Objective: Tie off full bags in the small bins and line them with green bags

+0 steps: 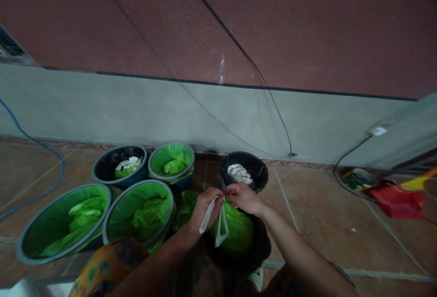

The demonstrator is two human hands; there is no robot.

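Observation:
A green plastic bag sits bunched in a dark bin close to my body. Both my hands meet above the bag's gathered top, at its white drawstring. My left hand pinches the drawstring, with white loops hanging below its fingers. My right hand also has its fingertips closed at the same spot, on the drawstring as far as I can see. The exact grip of the fingertips is small and partly hidden. Just beyond my hands stands a black-lined bin with crumpled white material inside.
Several bins stand at left, among them a large green-lined bin and a black-lined one. A blue hose lies at far left. At right are a red dustpan and a black cable. A wall runs behind.

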